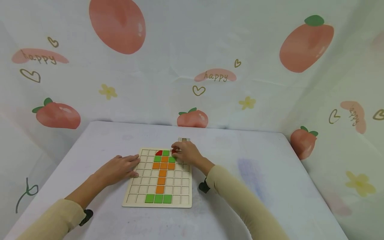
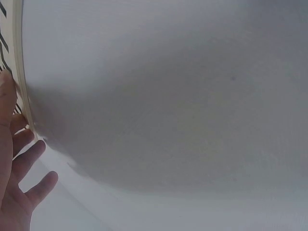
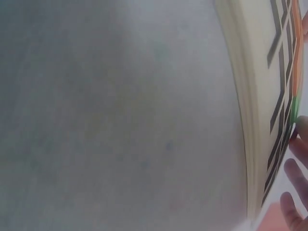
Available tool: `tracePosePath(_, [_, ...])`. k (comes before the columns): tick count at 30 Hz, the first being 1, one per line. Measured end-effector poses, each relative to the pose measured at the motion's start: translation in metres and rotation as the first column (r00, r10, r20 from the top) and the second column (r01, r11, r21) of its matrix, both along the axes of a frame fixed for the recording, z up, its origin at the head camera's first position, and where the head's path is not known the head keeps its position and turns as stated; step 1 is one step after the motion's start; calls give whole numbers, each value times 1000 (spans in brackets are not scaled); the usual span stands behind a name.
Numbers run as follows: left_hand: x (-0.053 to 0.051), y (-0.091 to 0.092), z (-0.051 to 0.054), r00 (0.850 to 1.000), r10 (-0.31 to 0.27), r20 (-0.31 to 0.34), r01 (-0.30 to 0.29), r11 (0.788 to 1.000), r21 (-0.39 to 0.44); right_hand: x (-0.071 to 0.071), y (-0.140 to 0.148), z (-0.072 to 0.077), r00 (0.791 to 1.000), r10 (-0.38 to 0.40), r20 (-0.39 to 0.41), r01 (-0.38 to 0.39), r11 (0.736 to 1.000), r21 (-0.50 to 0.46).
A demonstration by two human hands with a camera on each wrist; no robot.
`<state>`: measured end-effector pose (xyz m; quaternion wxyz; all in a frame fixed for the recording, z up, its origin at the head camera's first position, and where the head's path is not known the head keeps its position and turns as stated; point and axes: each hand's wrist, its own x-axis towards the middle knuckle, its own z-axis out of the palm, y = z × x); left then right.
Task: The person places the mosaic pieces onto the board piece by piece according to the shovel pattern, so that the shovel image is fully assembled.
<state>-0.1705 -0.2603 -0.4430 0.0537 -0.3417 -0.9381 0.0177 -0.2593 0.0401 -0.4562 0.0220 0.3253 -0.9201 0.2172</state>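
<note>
A pale wooden grid board (image 1: 177, 181) lies flat on the table, with square green tiles (image 1: 158, 199) and orange tiles (image 1: 162, 173) set in its cells. A red quarter-round tile (image 1: 159, 153) sits in the top row, left of a green one. My right hand (image 1: 186, 152) is over the board's top right part, thumb and finger pinching a second red tile (image 1: 173, 151), partly hidden by the fingers. At the board's left edge rests my left hand (image 1: 118, 169), fingers spread and fingertips touching the rim. In the left wrist view, fingers (image 2: 41, 190) extend beside the board edge.
Just beyond the board is a small card with a grid (image 1: 184, 139), partly hidden behind my right hand. The white table (image 1: 258, 160) extends on both sides. A fruit-patterned cloth (image 1: 168, 83) hangs behind the table's far edge.
</note>
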Motion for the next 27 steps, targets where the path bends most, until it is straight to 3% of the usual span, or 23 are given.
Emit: tracePosePath(27, [0, 2, 1, 999, 17, 27, -17, 1000, -5, 2, -4, 1, 1000, -8, 6, 8, 1000, -1])
